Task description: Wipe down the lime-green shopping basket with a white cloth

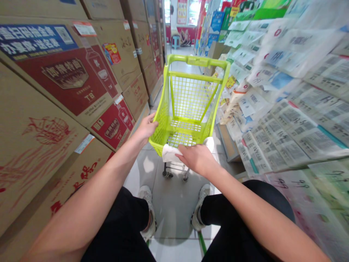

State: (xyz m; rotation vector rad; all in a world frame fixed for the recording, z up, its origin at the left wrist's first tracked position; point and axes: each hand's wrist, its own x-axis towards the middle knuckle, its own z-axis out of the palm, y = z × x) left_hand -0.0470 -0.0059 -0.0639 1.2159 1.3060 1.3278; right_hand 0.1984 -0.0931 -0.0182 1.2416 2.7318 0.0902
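A lime-green plastic shopping cart (pixel 161 137) stands in front of me between my feet, its basket holding nothing I can see. My left hand (pixel 148 127) grips the basket's left rim near the front corner, thumb and fingers on its edge. A white cloth (pixel 170 153) is draped over the near rim, with one end showing at the right corner. My right hand (pixel 198 157) presses on this cloth, its fingers closed over it against the rim. The cart's handle (pixel 196 60) rises at the far side.
Stacked cardboard cartons (pixel 62 78) line the left of the narrow aisle. Piled plastic-wrapped paper packs (pixel 286 127) fill the right side, close to my right arm. The tiled floor (pixel 171 207) runs ahead to a blue stool (pixel 176 42), with a person partly visible there.
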